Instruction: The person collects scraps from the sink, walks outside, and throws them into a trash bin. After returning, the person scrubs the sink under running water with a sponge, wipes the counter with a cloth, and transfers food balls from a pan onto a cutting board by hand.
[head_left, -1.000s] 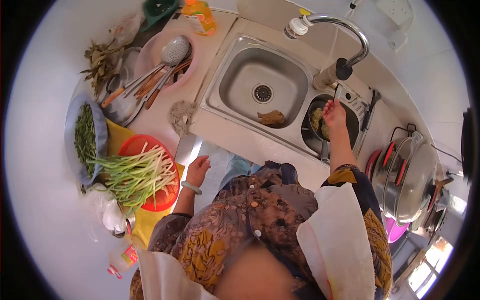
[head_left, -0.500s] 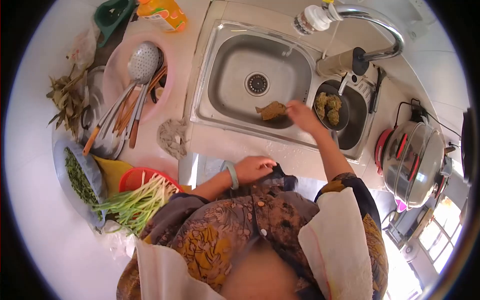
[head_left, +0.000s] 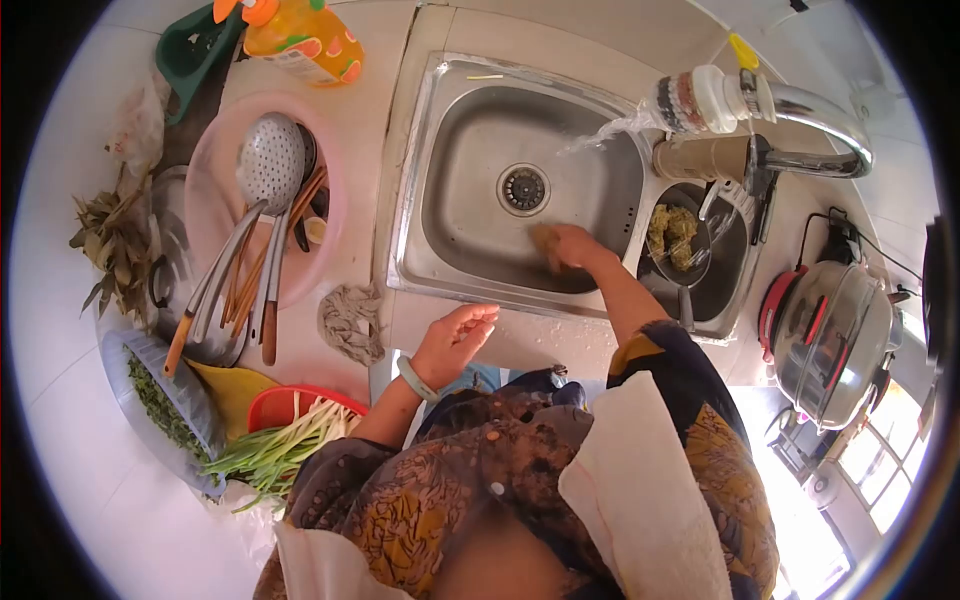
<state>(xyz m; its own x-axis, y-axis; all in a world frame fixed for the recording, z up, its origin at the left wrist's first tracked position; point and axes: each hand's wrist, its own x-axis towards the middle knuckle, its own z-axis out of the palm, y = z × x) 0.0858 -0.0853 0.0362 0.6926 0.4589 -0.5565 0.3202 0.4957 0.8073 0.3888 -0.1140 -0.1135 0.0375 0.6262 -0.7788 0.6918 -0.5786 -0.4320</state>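
Observation:
My right hand (head_left: 572,247) reaches down into the large steel sink basin (head_left: 470,240), its fingers closed around a brown, ragged clump (head_left: 547,238). The clump is mostly covered and blurred, so I cannot tell its exact kind. To the right, similar greenish-brown clumps (head_left: 673,235) lie in a long-handled round strainer or pan (head_left: 686,300) resting over the small basin. My left hand (head_left: 455,345) hovers before the counter's front edge, fingers loosely bent, holding nothing. Water streams sideways from the filter head (head_left: 690,102) of the tap (head_left: 830,115) into the large basin.
At left, a pink basin (head_left: 200,210) holds a slotted ladle (head_left: 268,160) and chopsticks. Near it are a crumpled rag (head_left: 350,322), spring onions (head_left: 285,440) in a red basket (head_left: 270,408), and an orange bottle (head_left: 305,45). An electric pot (head_left: 825,345) stands right.
My right hand has moved the clump from beside the divider deeper into the large basin. My left hand has lifted forward from my waist. A stronger stream leaves the tap. The view has shifted.

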